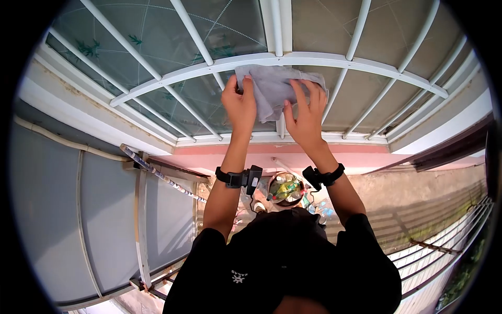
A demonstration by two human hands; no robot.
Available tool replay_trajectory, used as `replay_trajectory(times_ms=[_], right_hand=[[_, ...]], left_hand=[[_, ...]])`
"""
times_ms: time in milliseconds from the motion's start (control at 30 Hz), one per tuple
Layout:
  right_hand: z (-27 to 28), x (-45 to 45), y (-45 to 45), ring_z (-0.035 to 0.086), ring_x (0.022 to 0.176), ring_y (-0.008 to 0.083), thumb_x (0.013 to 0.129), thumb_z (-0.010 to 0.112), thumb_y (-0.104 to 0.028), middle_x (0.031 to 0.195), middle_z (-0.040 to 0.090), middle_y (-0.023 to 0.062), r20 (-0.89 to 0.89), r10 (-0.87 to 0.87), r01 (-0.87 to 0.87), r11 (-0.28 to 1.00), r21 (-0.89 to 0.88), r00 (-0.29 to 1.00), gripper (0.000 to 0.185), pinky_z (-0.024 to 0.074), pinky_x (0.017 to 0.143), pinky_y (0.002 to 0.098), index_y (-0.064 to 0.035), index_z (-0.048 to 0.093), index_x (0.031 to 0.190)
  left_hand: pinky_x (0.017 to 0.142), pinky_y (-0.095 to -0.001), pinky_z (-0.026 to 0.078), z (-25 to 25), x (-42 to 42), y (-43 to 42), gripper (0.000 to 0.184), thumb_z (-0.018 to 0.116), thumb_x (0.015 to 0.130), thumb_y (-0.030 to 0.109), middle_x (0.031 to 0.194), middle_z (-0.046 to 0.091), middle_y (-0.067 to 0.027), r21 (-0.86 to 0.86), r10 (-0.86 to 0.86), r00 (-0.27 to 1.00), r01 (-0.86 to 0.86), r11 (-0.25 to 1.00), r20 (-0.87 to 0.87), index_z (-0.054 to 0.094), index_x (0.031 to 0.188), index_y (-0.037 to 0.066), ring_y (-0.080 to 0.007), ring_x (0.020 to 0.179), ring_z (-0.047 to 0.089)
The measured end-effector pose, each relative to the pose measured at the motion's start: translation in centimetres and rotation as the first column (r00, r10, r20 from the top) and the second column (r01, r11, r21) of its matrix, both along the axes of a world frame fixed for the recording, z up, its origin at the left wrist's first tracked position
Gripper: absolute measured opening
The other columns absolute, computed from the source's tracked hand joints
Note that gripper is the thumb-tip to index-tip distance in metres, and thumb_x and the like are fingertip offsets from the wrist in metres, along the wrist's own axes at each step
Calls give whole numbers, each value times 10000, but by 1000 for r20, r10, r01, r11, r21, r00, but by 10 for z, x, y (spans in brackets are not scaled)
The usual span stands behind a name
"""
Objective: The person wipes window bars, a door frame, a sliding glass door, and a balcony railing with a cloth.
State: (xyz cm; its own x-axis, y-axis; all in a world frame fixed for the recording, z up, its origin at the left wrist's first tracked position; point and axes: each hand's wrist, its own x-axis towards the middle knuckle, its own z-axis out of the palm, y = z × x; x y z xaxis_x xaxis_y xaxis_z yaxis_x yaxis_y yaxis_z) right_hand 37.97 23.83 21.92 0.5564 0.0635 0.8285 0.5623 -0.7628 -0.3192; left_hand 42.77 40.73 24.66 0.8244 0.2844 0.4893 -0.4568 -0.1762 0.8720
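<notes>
1. Across the white crossbar of the window grille, a grey cloth lay in folds, near the middle.
2. The left hand pinched the cloth's left part between thumb and fingers.
3. The right hand, its fingers spread, was resting upon the right part.

Grey cloth, rumpled, partly spread along curved white crossbar, apparently touching it.
</notes>
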Motion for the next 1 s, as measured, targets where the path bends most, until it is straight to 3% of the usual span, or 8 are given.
replay_trajectory(times_ms=[67,133,167,200,300,433,700,1000], right_hand=[[-1,14,-1,453,1308,423,882,704,-121,1433,493,218,63,-70,66,996,68,996,504,353,1078,558,-34,610,1370],[1,14,10,454,1318,428,898,706,-129,1433,496,227,46,-100,97,994,53,994,483,372,1077,543,-9,605,1356],[-1,15,15,477,1301,426,911,708,-131,1427,502,234,17,-54,52,991,120,998,478,396,1067,524,7,599,1355],[-2,18,20,500,1285,424,923,710,-134,1422,508,241,-2,-6,6,982,189,1000,473,419,1057,505,23,593,1354],[2,25,30,579,1185,398,931,722,-121,1353,560,238,52,-51,32,950,312,997,438,480,999,454,50,604,1317],[13,34,36,636,1068,351,910,752,-88,1250,619,206,59,-71,41,912,408,996,396,526,924,413,48,628,1261],[20,44,35,677,793,276,824,826,-41,977,686,156,67,-83,44,890,453,994,315,565,713,346,35,677,1090],[0,45,34,687,791,286,825,832,-59,998,694,171,76,-93,46,879,474,993,307,564,710,348,52,692,1075]], left_hand=[[654,-259,458,5,4,0,125,676,964,85,836,655,-32,9,15,999,-15,1000,36,661,1019,-27,-82,752,560],[666,-302,490,5,6,-11,191,705,911,25,919,686,-90,-78,34,969,-15,997,244,611,1074,-14,-128,749,607],[697,-340,512,1,1,-14,290,726,862,-25,1048,672,-138,-116,33,983,-12,993,182,574,1107,10,-202,812,650],[697,-340,512,-6,1,-14,290,726,862,-25,1048,672,-138,-124,19,983,4,992,183,574,1107,10,-202,812,650],[667,-265,526,-21,-1,-15,323,720,812,-92,1190,565,-122,140,166,873,-256,956,459,613,1079,56,-201,956,649],[680,-332,545,-20,5,-22,296,708,777,-115,1193,595,-104,274,49,866,-210,939,498,777,981,89,-244,969,630],[718,-340,568,-18,17,-29,317,757,754,-101,1175,631,-92,292,63,827,-268,918,559,780,1027,59,-260,954,657],[743,-343,556,-32,9,-31,302,765,764,-96,1132,632,-101,241,31,878,-165,956,477,782,1039,27,-253,936,654]])
